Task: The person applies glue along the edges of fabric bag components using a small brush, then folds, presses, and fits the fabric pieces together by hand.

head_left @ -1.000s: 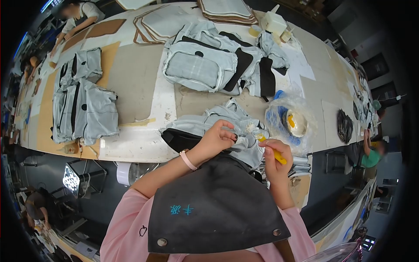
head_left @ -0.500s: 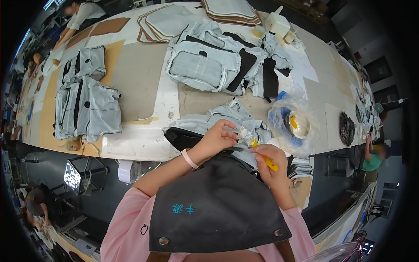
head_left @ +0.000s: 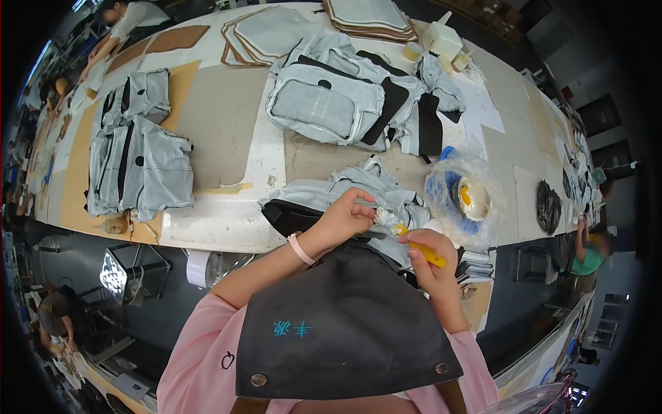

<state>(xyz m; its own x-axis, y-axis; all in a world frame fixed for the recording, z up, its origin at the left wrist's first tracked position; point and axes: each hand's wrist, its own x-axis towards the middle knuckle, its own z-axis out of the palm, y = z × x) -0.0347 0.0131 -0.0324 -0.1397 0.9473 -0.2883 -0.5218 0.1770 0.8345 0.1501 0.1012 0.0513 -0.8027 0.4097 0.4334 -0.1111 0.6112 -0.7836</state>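
My right hand (head_left: 433, 261) is closed round a yellow-handled tool (head_left: 429, 254). Its far end is coated in white paste, so I cannot tell brush from scraper. My left hand (head_left: 347, 215) has its fingers pinched together beside a whitish clump (head_left: 383, 218). What those fingers grip is too small to make out. The clump and the tool's coated end almost meet. Beneath both hands lies a light grey fabric piece (head_left: 352, 178) with a black part (head_left: 286, 217) at its left. To the right, a bowl (head_left: 476, 204) with white paste and a yellow object sits within clear plastic.
Grey bag bodies with black straps (head_left: 314, 103) lie farther back on the table (head_left: 207, 231). More grey bag pieces (head_left: 155, 165) are at the left. Stacked panels (head_left: 369, 17) and a white container (head_left: 441, 40) stand at the back. Other people work around the edges.
The yellow-handled tool and my right hand have shifted slightly right. My left hand stays almost in place, fingers still pinched. The whole view has moved slightly.
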